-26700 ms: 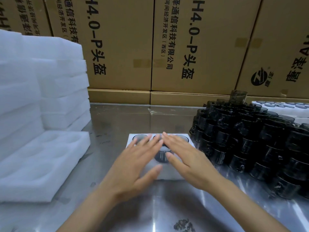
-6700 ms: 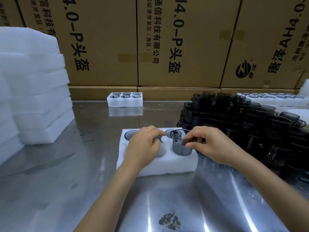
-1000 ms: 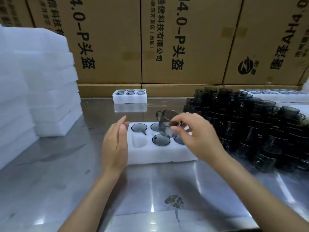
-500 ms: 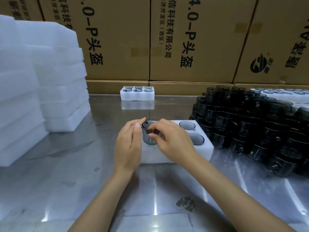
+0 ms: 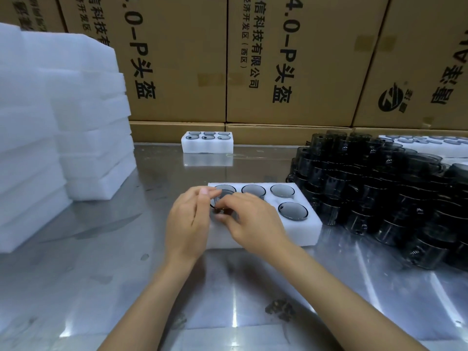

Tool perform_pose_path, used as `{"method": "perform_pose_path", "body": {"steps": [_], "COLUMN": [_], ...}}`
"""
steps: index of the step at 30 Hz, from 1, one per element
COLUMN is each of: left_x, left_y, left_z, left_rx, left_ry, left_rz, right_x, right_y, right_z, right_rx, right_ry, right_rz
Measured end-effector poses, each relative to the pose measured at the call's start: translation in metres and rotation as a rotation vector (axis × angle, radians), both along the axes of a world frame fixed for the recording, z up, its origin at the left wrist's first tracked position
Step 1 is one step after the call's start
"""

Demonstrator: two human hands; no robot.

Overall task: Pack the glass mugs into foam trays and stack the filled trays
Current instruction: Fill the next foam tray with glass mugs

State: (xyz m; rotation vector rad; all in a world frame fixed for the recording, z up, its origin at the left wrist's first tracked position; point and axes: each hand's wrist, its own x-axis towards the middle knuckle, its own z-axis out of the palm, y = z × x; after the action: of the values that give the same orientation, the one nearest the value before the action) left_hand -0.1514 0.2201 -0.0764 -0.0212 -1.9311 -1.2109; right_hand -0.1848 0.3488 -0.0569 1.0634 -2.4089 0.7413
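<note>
A white foam tray point(image 5: 312, 230) lies in the middle of the steel table with smoky glass mugs sunk in its pockets. Three sit in the far row and one at the near right point(image 5: 293, 211). My left hand point(image 5: 188, 225) and my right hand point(image 5: 253, 221) both pinch the rim of another glass mug point(image 5: 221, 200), which is low in the tray's near-left pocket. The near-middle pocket is hidden under my right hand. A big pile of loose dark glass mugs point(image 5: 385, 188) lies just right of the tray.
A filled foam tray point(image 5: 207, 145) stands at the back by the cardboard boxes point(image 5: 278, 62). Tall stacks of foam trays point(image 5: 63, 122) fill the left side. More filled trays point(image 5: 425, 144) lie behind the mug pile at the far right.
The mug in my hands has sunk lower into the near-left pocket since half a second ago. Both hands stay on its rim.
</note>
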Motion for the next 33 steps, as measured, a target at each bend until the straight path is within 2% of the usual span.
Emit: {"method": "perform_pose_path", "body": {"steps": [8, 13, 16, 19, 25, 28, 30, 33], "left_x": [0.002, 0.011, 0.018, 0.024, 0.026, 0.029, 0.030, 0.027], "left_y": [-0.005, -0.014, -0.020, -0.018, -0.021, -0.022, -0.025, -0.030], "left_z": [0.001, -0.002, -0.005, -0.004, -0.002, -0.009, -0.016, -0.024], "left_rx": [-0.026, -0.170, -0.366, -0.571, -0.684, -0.633, -0.593, -0.502], "left_ry": [-0.080, -0.099, -0.143, -0.271, -0.362, -0.383, -0.420, -0.505], "left_rz": [0.046, 0.074, 0.081, 0.058, 0.047, 0.013, -0.026, -0.066], "right_x": [-0.004, -0.004, -0.005, -0.004, -0.006, -0.005, -0.002, 0.006], "right_y": [0.002, 0.015, 0.020, 0.016, 0.013, 0.014, 0.017, 0.038], "right_z": [0.004, 0.005, 0.004, -0.006, -0.011, -0.013, -0.014, -0.014], "right_rx": [0.099, -0.044, 0.094, 0.294, 0.341, 0.357, 0.303, -0.050], "right_ry": [-0.035, -0.006, -0.028, -0.059, 0.002, 0.008, 0.015, 0.051], "right_rz": [0.024, 0.018, 0.033, 0.018, -0.014, -0.020, -0.007, -0.110]}}
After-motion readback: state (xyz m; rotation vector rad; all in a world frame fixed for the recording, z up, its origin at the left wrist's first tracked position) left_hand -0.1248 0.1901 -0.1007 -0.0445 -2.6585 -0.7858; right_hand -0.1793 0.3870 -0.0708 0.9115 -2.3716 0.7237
